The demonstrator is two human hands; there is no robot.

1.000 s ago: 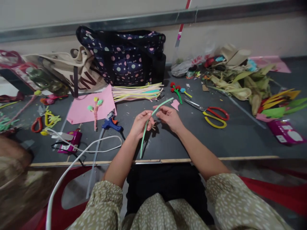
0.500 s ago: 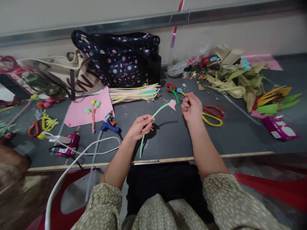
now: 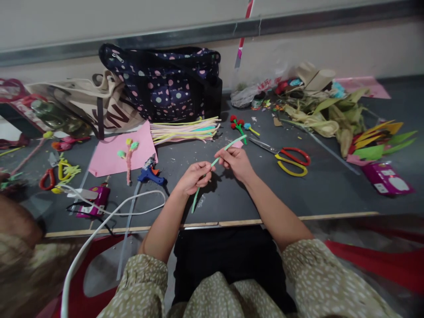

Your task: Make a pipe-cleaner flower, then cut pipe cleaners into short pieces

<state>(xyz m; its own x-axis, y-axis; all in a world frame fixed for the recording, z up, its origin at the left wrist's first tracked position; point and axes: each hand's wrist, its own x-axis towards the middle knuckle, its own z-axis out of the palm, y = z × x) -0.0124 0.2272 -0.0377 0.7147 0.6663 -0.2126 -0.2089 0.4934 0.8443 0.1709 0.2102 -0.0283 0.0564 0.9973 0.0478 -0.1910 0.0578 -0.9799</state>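
Observation:
My left hand [image 3: 196, 177] pinches a light green pipe cleaner [image 3: 229, 144] near its middle, and one end hangs down below the fingers. Close beside it, my right hand [image 3: 236, 162] has thumb and fingers closed on the same pipe cleaner a little farther up. The upper end slants away to the right over a small pink paper scrap [image 3: 237, 144]. Just beyond that end lie a red-and-green pipe cleaner piece [image 3: 237, 123] and a blue-and-yellow one [image 3: 251, 128]. Scissors [image 3: 287, 160] with red and yellow handles lie to the right of my right hand.
A blue glue gun [image 3: 150, 176] lies left of my hands, near a white cable [image 3: 132, 198]. Behind are a pipe cleaner bundle [image 3: 185, 131], pink paper [image 3: 101, 157] and a dotted bag [image 3: 165, 84]. Dried husks [image 3: 326, 117] lie right. Another person's arm [image 3: 20, 221] is at far left.
My right hand has moved left and down from above the scissors to the green pipe cleaner and closed on it. My left hand has stayed almost in place.

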